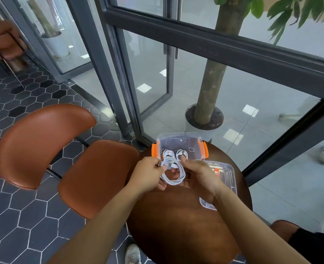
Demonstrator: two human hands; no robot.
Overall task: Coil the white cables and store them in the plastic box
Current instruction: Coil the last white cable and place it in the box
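Looping in several loose white turns, the cable (173, 176) hung between both hands above the round table (176, 216), just in front of the clear plastic box (180, 142). The left hand (147, 172) pinched the bundled strands at the coil's left side. The right hand (198, 175) curled its fingers round the right side, both forearms reaching forward.

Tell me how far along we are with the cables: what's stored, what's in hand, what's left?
Done: two small white coils seem to lie in the open plastic box. In hand: the left hand and right hand hold another white cable, looped into a coil, just short of the box. Left: put it in; the lid lies off on the table, should it need closing.
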